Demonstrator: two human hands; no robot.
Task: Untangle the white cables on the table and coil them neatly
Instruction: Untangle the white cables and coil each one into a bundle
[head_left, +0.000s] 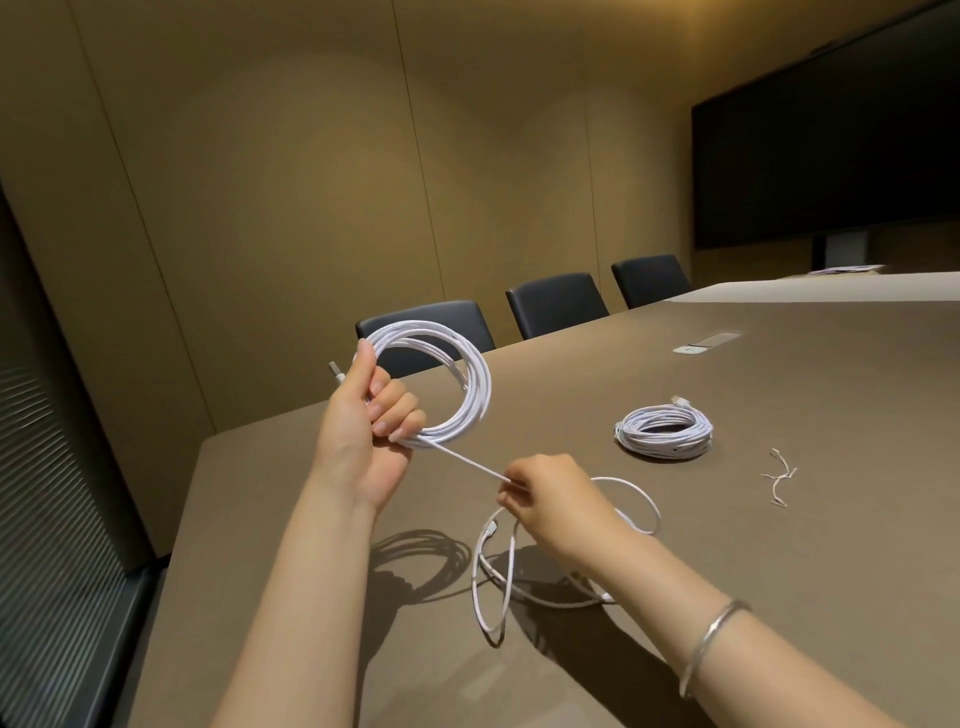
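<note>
Cable coiling near tabletop corner
Left hand grips raised coil; right hand fingers pinch taut strand; finished coil well apart

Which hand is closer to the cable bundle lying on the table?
Right. The right hand sits just near-left of the finished coil; the left hand is farther left, raised, holding another coil.

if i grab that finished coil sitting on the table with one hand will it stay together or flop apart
The finished coil would probably sag and loosen: no tie shows around it, and loose twist ties lie beside it. It looks light and floppy, like the loops drooping from the left hand.
</note>
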